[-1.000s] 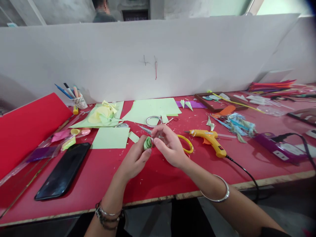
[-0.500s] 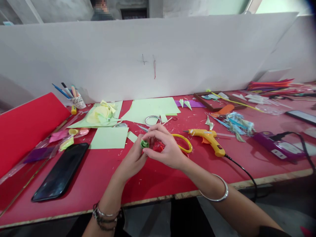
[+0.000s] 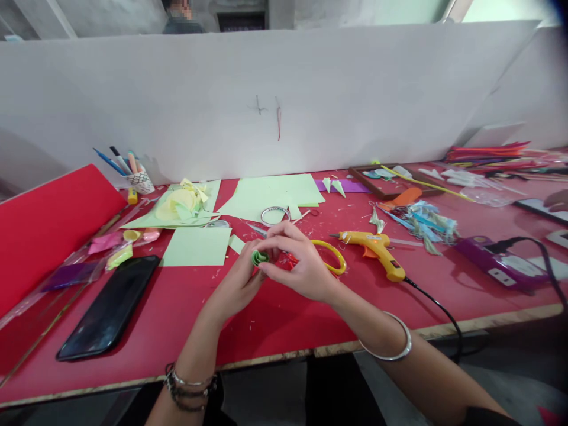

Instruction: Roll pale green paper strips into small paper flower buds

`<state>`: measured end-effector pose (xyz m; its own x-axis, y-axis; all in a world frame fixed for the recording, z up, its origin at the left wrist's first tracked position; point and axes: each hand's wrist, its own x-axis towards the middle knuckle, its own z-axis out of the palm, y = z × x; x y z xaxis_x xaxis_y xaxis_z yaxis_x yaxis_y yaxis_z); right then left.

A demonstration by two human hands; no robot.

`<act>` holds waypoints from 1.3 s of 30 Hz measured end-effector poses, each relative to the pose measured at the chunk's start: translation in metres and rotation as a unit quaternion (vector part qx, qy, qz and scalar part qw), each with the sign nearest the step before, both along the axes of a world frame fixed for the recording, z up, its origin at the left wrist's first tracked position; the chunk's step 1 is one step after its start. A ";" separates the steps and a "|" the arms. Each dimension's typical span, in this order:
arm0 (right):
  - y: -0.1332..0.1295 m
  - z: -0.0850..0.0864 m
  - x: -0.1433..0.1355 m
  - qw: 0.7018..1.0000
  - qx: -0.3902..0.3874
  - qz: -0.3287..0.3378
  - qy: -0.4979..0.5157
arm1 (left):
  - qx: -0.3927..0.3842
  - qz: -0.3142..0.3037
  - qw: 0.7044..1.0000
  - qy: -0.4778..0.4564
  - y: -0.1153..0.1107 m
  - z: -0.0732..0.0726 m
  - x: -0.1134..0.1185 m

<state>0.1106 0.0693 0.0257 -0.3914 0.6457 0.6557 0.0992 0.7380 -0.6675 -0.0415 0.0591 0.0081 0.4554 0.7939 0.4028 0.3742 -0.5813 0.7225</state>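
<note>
A small roll of green paper [image 3: 259, 258] is held between my two hands above the table. My left hand [image 3: 239, 281] is closed round it from the left and below. My right hand [image 3: 302, 263] comes over from the right, its thumb and fingers pinching the roll's side; part of the roll is hidden by the fingers. Behind my right hand lie scissors with a yellow handle [image 3: 331, 255], their blade tip showing left of my fingers. A roll of tape [image 3: 275, 216] lies just beyond my fingertips.
To the right lie a yellow glue gun [image 3: 373, 248], blue tassels [image 3: 426, 222] and a purple power strip [image 3: 499, 263]. Light green paper sheets [image 3: 195, 247] lie to the left, near a black phone [image 3: 110, 307]. Another person's hand [image 3: 558, 201] touches a phone at far right.
My fingers have shifted slightly on the green paper roll, which both hands still hold. Another person's hand has come in over the phone at the far right.
</note>
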 end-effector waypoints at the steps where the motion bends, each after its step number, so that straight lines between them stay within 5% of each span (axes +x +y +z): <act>1: 0.000 0.000 0.000 1.000 0.001 0.001 -0.001 | -0.004 0.001 1.000 0.000 0.000 -0.001 0.000; 20: -0.001 0.001 0.000 0.999 -0.045 -0.023 0.006 | 0.071 0.096 0.991 0.058 0.004 0.007 0.002; 30: 0.002 -0.002 0.000 0.998 -0.042 -0.052 0.020 | 0.055 0.084 0.993 0.056 0.003 0.006 0.003; 39: 0.003 0.002 0.001 0.994 -0.096 -0.022 0.044 | -0.037 0.068 0.997 0.013 0.001 0.008 -0.001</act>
